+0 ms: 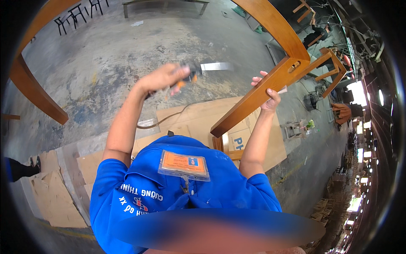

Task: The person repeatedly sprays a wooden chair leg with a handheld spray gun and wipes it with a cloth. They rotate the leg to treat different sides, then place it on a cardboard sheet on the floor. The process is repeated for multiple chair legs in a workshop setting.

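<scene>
My left hand (167,78), smeared by motion, is closed around a tool with a black-and-orange handle. Its flat, silvery blade (215,66) points right, apart from the wood; the exact kind of tool is unclear. My right hand (270,99) wraps around a squared leg of a brown varnished wooden furniture frame (258,95), fingers on the far side and thumb on the near side. Beside that thumb sticks out a small pale piece (282,89), too small to name. Near the leg's top, an oblong slot (294,66) shows in the wood.
Cardboard sheets (203,112) lie on the concrete floor, with a hose (169,118) across them. The frame's other leg (36,91) stands at left. Another person's foot (38,163) shows at far left. A low bench (165,4) and wooden furniture parts (334,72) stand farther off.
</scene>
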Demonstrator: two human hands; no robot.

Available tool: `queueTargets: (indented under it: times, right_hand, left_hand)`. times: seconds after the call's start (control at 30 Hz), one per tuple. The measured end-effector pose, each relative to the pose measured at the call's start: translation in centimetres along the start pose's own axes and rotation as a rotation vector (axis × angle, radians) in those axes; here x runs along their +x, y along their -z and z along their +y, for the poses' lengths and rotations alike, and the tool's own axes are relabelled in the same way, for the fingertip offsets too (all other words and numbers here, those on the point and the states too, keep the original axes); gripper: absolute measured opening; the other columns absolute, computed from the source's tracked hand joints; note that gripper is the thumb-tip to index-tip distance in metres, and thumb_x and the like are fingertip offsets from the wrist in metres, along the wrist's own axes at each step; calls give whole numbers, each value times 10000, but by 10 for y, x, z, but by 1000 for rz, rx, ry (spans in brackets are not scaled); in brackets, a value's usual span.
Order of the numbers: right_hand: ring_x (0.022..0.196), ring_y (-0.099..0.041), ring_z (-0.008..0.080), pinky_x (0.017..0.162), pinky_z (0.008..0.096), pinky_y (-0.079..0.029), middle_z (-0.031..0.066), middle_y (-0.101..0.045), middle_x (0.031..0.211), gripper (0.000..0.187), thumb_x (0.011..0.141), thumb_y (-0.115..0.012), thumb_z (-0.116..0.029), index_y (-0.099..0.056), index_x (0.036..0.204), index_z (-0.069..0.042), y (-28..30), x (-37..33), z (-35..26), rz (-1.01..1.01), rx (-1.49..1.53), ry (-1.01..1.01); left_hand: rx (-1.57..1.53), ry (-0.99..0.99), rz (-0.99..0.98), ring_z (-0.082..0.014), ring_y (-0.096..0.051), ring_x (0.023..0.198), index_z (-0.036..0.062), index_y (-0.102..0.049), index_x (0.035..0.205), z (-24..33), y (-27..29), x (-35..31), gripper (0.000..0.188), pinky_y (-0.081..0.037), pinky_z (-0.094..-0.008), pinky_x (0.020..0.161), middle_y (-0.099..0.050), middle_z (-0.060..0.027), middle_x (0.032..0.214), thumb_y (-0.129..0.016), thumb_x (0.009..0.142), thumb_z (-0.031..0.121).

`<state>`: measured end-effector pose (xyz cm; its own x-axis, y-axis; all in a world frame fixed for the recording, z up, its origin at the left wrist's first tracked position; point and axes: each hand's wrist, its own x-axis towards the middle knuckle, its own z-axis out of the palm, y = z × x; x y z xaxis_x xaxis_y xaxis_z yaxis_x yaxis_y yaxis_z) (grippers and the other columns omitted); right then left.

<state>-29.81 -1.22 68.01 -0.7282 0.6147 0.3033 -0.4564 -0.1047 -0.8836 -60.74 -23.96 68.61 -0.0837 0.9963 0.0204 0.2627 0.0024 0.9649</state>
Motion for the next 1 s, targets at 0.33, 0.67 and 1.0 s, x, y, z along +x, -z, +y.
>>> queueTargets:
  times: [0.33, 0.67, 1.0]
  right_hand:
    - [846, -575, 254, 782, 370, -497, 160, -581, 886, 597, 647, -671, -183, -508, 1156, 83, 33, 19, 7, -27, 110, 66]
    - [907, -552, 221, 853, 337, -464, 126, -557, 933, 546, 702, -658, -153, -479, 1182, 32, 43, 32, 10, 2, -13, 73]
    - [985, -559, 219, 910, 376, -473, 141, -572, 1037, 438, 821, -569, -13, -449, 1240, 39, 51, 52, 39, 142, -124, 265]
  left_hand:
    - [-19, 132, -51, -105, -535, 533, 9, -583, 961, -63, -59, -24, 533, -446, -269, 513, -538, -40, 617, -432, 961, 520]
    - [150, -68, 341, -150, -586, 551, 15, -575, 946, 29, -71, 29, 455, -463, -309, 524, -571, -57, 597, -460, 956, 455]
    - [291, -11, 358, -214, -654, 613, 40, -564, 998, 17, -117, 42, 477, -505, -351, 583, -603, -83, 602, -446, 950, 500]
